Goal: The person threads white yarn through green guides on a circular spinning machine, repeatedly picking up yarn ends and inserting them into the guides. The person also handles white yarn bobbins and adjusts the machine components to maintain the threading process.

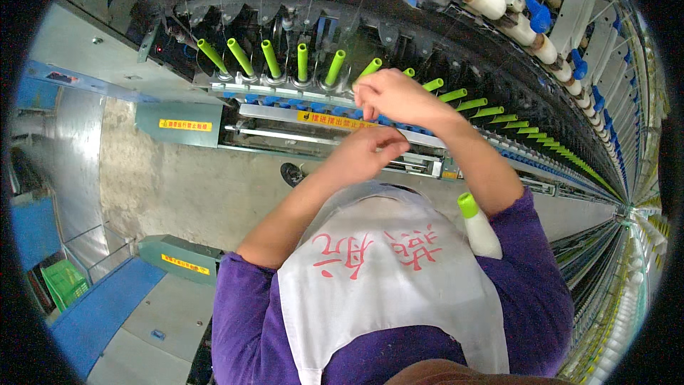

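My right hand (399, 96) reaches over the front rail of a spinning machine, its fingers curled down beside a bright green tube (370, 68) on a spindle. Whether the fingertips touch that tube or hold a yarn end is hidden. Nearer to me, my left hand (365, 153) hovers below the rail, thumb and fingers drawn close together; anything between them is too small to see. A green-topped bobbin with white yarn (481, 229) rests by my right upper arm at the edge of my white apron (385, 292). Thin yarns hang down toward the tubes.
More green tubes (302, 63) stand in a long row curving off to the right. White roving bobbins (486, 0) and blue parts line the machine above. A grey-blue cabinet (164, 306) and a green basket (64, 284) are at lower left; concrete floor (178, 192) lies between.
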A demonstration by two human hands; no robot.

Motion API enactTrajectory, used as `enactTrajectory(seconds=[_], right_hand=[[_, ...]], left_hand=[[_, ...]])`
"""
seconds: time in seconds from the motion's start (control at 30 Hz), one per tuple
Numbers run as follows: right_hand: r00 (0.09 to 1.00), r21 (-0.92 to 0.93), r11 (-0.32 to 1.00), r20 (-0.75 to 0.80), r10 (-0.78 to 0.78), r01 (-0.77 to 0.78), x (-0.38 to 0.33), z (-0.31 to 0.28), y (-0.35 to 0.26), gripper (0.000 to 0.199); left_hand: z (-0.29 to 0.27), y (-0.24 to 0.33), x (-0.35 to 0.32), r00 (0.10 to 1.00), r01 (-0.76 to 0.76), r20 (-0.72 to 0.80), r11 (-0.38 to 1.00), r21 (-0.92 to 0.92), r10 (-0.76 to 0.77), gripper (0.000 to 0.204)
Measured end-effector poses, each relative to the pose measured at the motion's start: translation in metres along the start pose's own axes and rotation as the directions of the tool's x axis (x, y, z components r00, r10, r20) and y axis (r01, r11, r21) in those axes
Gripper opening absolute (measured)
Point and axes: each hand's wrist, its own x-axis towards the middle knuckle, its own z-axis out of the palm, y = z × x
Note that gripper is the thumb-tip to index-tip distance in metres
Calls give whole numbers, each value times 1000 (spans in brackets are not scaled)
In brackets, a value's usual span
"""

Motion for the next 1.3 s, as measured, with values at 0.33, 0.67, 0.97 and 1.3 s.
enactTrajectory(seconds=[0.33, 0.67, 0.97, 1.3], right_hand=[[957, 689, 721, -252, 142, 75, -54, -40, -41, 27], [956, 686, 725, -163, 242, -67, -68, -9, 14, 30], [934, 758, 646, -287, 213, 86, -107, 3, 34, 22], [980, 660, 748, 187, -66, -75, -136, 57, 73, 22]], left_hand=[[-23, 56, -9, 965, 144, 240, 978, -149, -105, 25], [61, 95, 22, 636, 142, 764, 958, -248, 103, 26], [30, 52, 42, 1000, -1, 27, 997, -83, 3, 7], [16, -23, 17, 887, 455, -164, 879, 145, -432, 24]])
